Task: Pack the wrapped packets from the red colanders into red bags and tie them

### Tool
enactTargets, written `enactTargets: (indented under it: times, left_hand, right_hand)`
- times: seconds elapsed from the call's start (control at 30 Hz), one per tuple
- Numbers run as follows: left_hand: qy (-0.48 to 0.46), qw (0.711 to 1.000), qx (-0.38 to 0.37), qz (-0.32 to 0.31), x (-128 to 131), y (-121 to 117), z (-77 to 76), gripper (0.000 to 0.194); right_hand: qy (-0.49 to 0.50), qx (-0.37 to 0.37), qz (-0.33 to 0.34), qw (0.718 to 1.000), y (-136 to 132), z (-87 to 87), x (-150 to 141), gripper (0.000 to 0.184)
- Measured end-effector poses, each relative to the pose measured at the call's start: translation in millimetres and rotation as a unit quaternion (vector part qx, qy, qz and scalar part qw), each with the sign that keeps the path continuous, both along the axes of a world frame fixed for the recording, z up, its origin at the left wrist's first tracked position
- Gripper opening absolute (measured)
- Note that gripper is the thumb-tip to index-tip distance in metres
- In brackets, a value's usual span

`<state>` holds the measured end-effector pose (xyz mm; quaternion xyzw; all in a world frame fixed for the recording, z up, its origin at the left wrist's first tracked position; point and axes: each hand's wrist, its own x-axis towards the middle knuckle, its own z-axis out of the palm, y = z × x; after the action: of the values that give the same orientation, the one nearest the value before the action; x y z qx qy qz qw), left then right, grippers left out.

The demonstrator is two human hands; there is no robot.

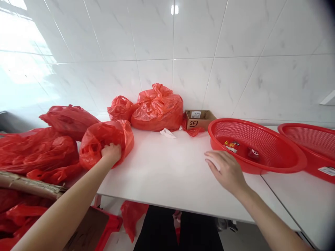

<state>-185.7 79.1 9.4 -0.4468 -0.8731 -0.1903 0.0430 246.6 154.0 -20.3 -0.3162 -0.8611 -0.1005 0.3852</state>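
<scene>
My left hand [111,153] reaches into the mouth of an open red plastic bag [89,139] on the left of the white table [167,167]. Its fingers go down inside the bag and are hidden. On the right, my right hand [226,170] hovers over the table with its fingers stretched out and the thumb apart, holding nothing. Just beyond it stands a red plastic colander basket [282,157]. A few small wrapped packets [231,145] in yellow, white and red lie on the basket's bottom.
Full red bags [159,108] stand against the tiled wall, beside a small cardboard box [200,120]. A white scrap [168,133] lies before them. More red bags [39,150] pile up at left, above a carton edge [28,183]. A second red basket [314,139] stands far right.
</scene>
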Motion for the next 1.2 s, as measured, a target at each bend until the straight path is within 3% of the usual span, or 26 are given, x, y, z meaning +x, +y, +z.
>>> enactTargets:
  times: [0.07,0.13,0.23,0.3,0.37,0.5,0.57,0.63,0.73,0.77,0.83,0.87,0.93,1.03,1.1,1.2]
  left_hand:
    - [0.003,1.000,0.006,-0.018,-5.7,-2.2,8.2,0.026]
    - [0.015,0.998,0.038,-0.037,-11.3,-4.6,27.3,0.025]
    - [0.049,0.988,0.140,-0.034,-13.0,-7.2,60.3,0.027]
    - [0.081,0.972,0.222,-0.010,-7.0,-9.5,73.3,0.034]
    - [0.116,0.954,0.275,0.000,2.7,-12.4,75.7,0.037]
    - [0.140,0.951,0.269,-0.054,14.8,-22.1,69.9,0.022]
    - [0.145,0.944,0.295,-0.032,13.4,-30.6,73.5,0.023]
    - [0.135,0.904,0.405,0.024,11.1,-40.3,81.6,0.028]
    - [0.065,0.802,0.593,0.036,20.6,-52.5,89.5,0.027]
    - [0.016,0.778,0.628,0.016,30.1,-55.2,87.7,0.022]
    - [-0.122,0.762,0.635,-0.034,60.3,-58.6,75.3,0.014]
    - [-0.230,0.775,0.584,-0.075,80.1,-59.4,64.8,0.014]
    - [-0.426,0.764,0.459,-0.157,124.5,-59.6,37.9,0.018]
    - [-0.534,0.749,0.329,-0.216,182.0,-57.3,-3.9,0.023]
    - [-0.627,0.698,0.267,-0.218,200.8,-54.0,-24.8,0.027]
    - [-0.702,0.649,0.253,-0.147,197.6,-46.2,-43.0,0.034]
  right_hand:
    - [-0.001,-0.030,0.031,0.999,-14.3,-14.8,-1.8,0.017]
    - [-0.007,-0.056,0.042,0.998,-21.9,-28.2,0.4,0.015]
    - [0.005,-0.088,0.035,0.995,-24.3,-40.4,3.1,0.014]
    - [0.023,-0.106,0.035,0.993,-24.8,-42.7,-0.8,0.014]
    - [0.043,-0.119,0.051,0.991,-27.8,-41.8,-10.6,0.014]
    - [0.065,-0.142,0.102,0.982,-40.4,-37.5,-35.8,0.016]
    - [0.072,-0.160,0.118,0.977,-46.3,-37.0,-43.8,0.016]
    - [0.081,-0.180,0.126,0.972,-50.1,-37.5,-46.9,0.017]
    - [0.106,-0.222,0.136,0.960,-54.1,-35.6,-48.1,0.015]
    - [0.121,-0.246,0.138,0.952,-56.2,-33.3,-49.4,0.015]
    - [0.164,-0.317,0.141,0.923,-62.9,-25.6,-55.0,0.015]
    - [0.194,-0.360,0.146,0.901,-67.5,-20.7,-59.4,0.018]
    - [0.272,-0.437,0.177,0.839,-77.3,-10.8,-69.9,0.032]
    - [0.378,-0.504,0.241,0.738,-84.6,-3.5,-80.5,0.044]
    - [0.417,-0.527,0.233,0.703,-80.4,-6.0,-75.6,0.031]
    - [0.489,-0.524,0.161,0.679,-65.7,-13.9,-47.2,0.021]
